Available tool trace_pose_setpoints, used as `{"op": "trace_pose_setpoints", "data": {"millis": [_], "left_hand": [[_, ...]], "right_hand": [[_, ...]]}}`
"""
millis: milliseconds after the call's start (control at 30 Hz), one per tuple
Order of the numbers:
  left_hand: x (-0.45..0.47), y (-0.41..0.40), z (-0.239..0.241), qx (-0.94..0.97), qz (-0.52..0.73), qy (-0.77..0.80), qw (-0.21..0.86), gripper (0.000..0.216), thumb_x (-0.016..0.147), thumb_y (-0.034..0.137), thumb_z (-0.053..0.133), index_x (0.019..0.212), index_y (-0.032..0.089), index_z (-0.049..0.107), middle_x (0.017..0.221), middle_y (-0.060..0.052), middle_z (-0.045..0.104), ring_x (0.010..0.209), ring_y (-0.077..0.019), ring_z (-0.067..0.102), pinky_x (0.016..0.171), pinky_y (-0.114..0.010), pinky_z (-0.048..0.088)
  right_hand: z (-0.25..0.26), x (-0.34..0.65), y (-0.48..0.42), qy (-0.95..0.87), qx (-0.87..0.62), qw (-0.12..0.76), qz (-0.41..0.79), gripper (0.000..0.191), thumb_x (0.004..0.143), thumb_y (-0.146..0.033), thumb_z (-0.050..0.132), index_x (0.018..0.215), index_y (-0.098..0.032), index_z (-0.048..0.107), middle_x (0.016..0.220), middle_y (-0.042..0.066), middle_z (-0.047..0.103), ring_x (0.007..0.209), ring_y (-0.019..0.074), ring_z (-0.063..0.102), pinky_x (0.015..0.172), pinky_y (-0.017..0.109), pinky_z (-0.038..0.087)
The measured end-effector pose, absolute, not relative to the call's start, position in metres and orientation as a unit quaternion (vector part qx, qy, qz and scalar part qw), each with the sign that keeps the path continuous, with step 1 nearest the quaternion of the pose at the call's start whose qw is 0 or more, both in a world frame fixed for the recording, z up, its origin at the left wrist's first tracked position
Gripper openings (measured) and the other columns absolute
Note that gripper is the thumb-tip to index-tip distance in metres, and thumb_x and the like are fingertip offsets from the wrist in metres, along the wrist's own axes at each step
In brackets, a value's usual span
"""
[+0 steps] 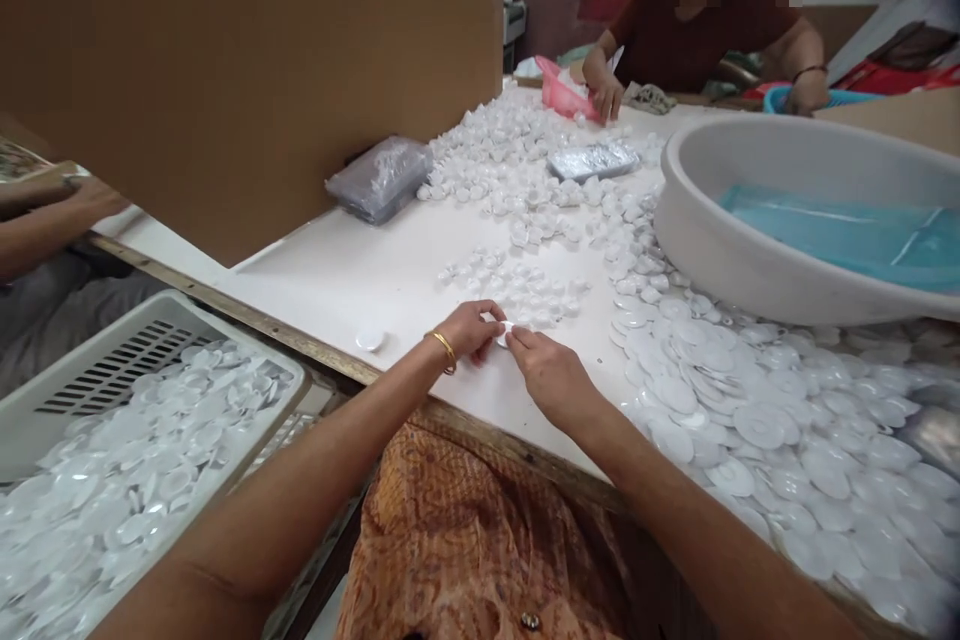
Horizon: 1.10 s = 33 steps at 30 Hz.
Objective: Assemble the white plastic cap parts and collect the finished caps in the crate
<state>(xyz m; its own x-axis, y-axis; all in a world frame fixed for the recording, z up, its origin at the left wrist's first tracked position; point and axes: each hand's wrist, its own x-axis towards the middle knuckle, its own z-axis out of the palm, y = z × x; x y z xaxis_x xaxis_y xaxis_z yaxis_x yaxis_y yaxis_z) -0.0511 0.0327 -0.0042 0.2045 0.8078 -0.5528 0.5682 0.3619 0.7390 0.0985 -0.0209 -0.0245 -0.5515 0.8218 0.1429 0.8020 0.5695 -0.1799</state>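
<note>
Two-handed hold at the near edge of a white worktable (300,282): a small white disc (505,332) sits between the fingertips of the left hand (477,329) and the right hand (553,376), pinched from both sides, just short of a cluster of small white pieces (517,284). Uneven pressure from the two hands could, in my judgement, flip the smooth disc loose; if it skidded into the cluster, it would be hard to pick out. A lone disc (370,341) lies near the table's edge, where a swing of the left forearm might knock it toward the slatted basket (82,390) below. Hidden or unclear: the disc's underside and most of its face, covered by fingers; whether a second part is joined to it; the contents of the plastic-wrapped packs (382,178); the basket's left side, cut off.
</note>
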Motion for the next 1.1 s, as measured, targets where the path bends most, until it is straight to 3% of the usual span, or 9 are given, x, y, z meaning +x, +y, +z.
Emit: {"op": "trace_pose_setpoints", "data": {"millis": [167, 233, 400, 567, 667, 767, 933, 1000, 1100], "left_hand": [[-0.069, -0.005, 0.003, 0.721, 0.133, 0.659, 0.168, 0.019, 0.077, 0.023, 0.053, 0.094, 0.020, 0.060, 0.085, -0.004, 0.057, 0.077, -0.0159, 0.056, 0.071, -0.031, 0.045], [-0.078, -0.021, 0.006, 0.766, 0.132, 0.620, 0.103, 0.017, 0.080, 0.022, 0.050, 0.091, 0.019, 0.063, 0.091, -0.005, 0.057, 0.086, -0.0163, 0.054, 0.078, -0.030, 0.044], [-0.088, -0.045, 0.005, 0.835, 0.090, 0.541, 0.037, 0.030, 0.090, 0.022, 0.034, 0.095, 0.012, 0.062, 0.098, -0.008, 0.059, 0.095, -0.0172, 0.052, 0.085, -0.031, 0.045], [-0.099, -0.052, -0.001, 0.846, 0.025, 0.531, -0.042, 0.035, 0.089, 0.025, 0.035, 0.112, 0.009, 0.055, 0.116, -0.011, 0.054, 0.114, -0.0224, 0.045, 0.097, -0.038, 0.038], [-0.112, -0.041, -0.004, 0.809, -0.004, 0.585, -0.056, 0.038, 0.090, 0.027, 0.033, 0.120, 0.011, 0.051, 0.125, -0.009, 0.050, 0.119, -0.0247, 0.041, 0.101, -0.043, 0.033], [-0.132, -0.022, -0.009, 0.773, -0.004, 0.629, -0.080, 0.040, 0.090, 0.026, 0.031, 0.124, 0.015, 0.048, 0.129, -0.007, 0.047, 0.121, -0.0247, 0.040, 0.106, -0.049, 0.021], [-0.157, 0.004, -0.006, 0.722, 0.040, 0.685, -0.091, 0.034, 0.088, 0.027, 0.034, 0.112, 0.019, 0.058, 0.120, -0.006, 0.055, 0.123, -0.0275, 0.038, 0.103, -0.060, 0.000], [-0.152, 0.008, -0.001, 0.692, 0.081, 0.711, -0.094, 0.032, 0.088, 0.028, 0.035, 0.105, 0.020, 0.061, 0.111, -0.006, 0.059, 0.121, -0.0280, 0.039, 0.101, -0.061, 0.003], [-0.126, 0.015, 0.001, 0.704, 0.136, 0.689, -0.103, 0.032, 0.087, 0.029, 0.037, 0.109, 0.021, 0.059, 0.112, -0.007, 0.058, 0.113, -0.0252, 0.045, 0.100, -0.051, 0.022]], "right_hand": [[-0.040, 0.085, -0.038, -0.894, -0.402, 0.196, 0.017, 0.045, 0.078, 0.002, 0.039, 0.122, -0.004, 0.050, 0.123, 0.014, 0.049, 0.096, 0.0217, 0.053, 0.079, 0.032, 0.051], [-0.043, 0.077, -0.042, -0.898, -0.382, 0.214, 0.042, 0.045, 0.079, 0.001, 0.038, 0.122, -0.007, 0.050, 0.124, 0.012, 0.049, 0.096, 0.0213, 0.053, 0.078, 0.033, 0.052], [-0.041, 0.071, -0.040, -0.855, -0.379, 0.304, 0.181, 0.039, 0.084, -0.005, 0.035, 0.120, -0.010, 0.049, 0.122, 0.011, 0.050, 0.108, 0.0194, 0.049, 0.092, 0.034, 0.044], [-0.041, 0.087, -0.027, -0.671, -0.506, 0.353, 0.412, 0.021, 0.086, -0.023, 0.043, 0.102, -0.015, 0.053, 0.092, 0.006, 0.060, 0.079, 0.0156, 0.059, 0.076, 0.032, 0.048], [-0.040, 0.091, -0.022, -0.572, -0.517, 0.352, 0.530, 0.024, 0.085, -0.025, 0.040, 0.105, -0.019, 0.050, 0.106, 0.005, 0.056, 0.090, 0.0154, 0.057, 0.080, 0.033, 0.046], [-0.039, 0.090, -0.023, -0.514, -0.503, 0.351, 0.600, 0.029, 0.079, -0.023, 0.042, 0.107, -0.020, 0.049, 0.116, 0.005, 0.050, 0.096, 0.0155, 0.054, 0.084, 0.033, 0.043], [-0.034, 0.091, -0.027, -0.420, -0.529, 0.399, 0.619, 0.036, 0.067, -0.027, 0.057, 0.101, -0.017, 0.051, 0.106, 0.006, 0.048, 0.092, 0.0159, 0.052, 0.083, 0.033, 0.043], [-0.031, 0.093, -0.025, -0.383, -0.517, 0.420, 0.640, 0.039, 0.064, -0.028, 0.061, 0.099, -0.016, 0.051, 0.099, 0.005, 0.047, 0.089, 0.0159, 0.052, 0.079, 0.031, 0.046], [-0.027, 0.098, -0.020, -0.350, -0.502, 0.430, 0.663, 0.040, 0.063, -0.027, 0.064, 0.099, -0.015, 0.050, 0.088, 0.002, 0.048, 0.080, 0.0142, 0.053, 0.071, 0.030, 0.049]]}}
